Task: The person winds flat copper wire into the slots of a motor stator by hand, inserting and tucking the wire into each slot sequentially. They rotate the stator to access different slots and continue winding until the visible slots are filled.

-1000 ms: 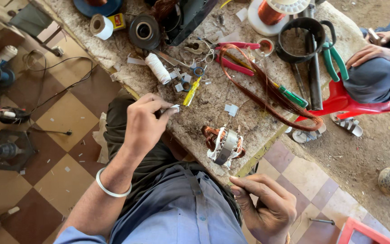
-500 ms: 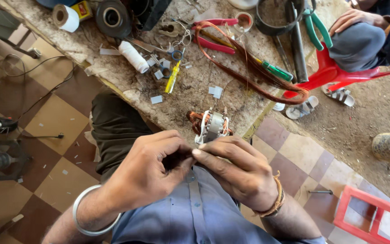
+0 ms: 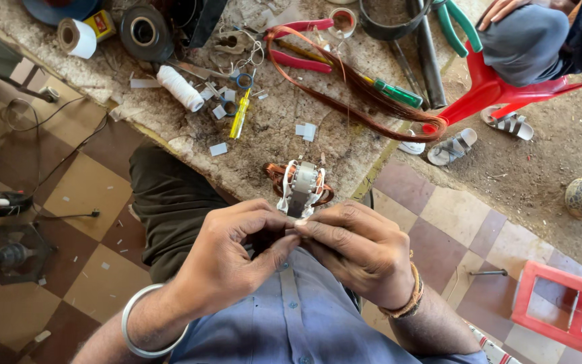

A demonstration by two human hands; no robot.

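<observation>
Fingers: the fingers [image 3: 274, 251] of both hands meet at the centre of the view, pinched narrow on a small pale strip [image 3: 291, 232]; most of the strip is hidden by the fingertips, so its shape cannot be told.
Left hand [image 3: 227, 259]: curled, thumb and forefinger closed on the strip's left end; a silver bangle [image 3: 136, 323] circles the wrist.
Right hand [image 3: 358, 253]: curled, fingertips closed on the strip's right end; a brown thread band [image 3: 409, 296] circles the wrist.
Strip position: held above the person's blue shirt [image 3: 291, 317], just below the counter's near edge and just in front of the motor stator.
Motor stator [image 3: 300, 185]: a small grey core with copper winding, standing at the near edge of the counter [image 3: 271, 141], just beyond the fingertips.
Counter, middle: a long loop of copper wire [image 3: 365, 101], red-handled pliers [image 3: 298, 44], a yellow-handled screwdriver [image 3: 240, 114], a white thread spool [image 3: 178, 87], scattered pale paper slips [image 3: 306, 130].
Counter, far left: a roll of white tape [image 3: 75, 37] beside a black tape roll [image 3: 145, 30].
Floor: brown and tan chequered tiles [image 3: 82, 195] at left; a red plastic stool [image 3: 564, 307] at lower right.
Another person: a knee in grey cloth [image 3: 527, 40] on a red seat, upper right, well apart from the hands.
</observation>
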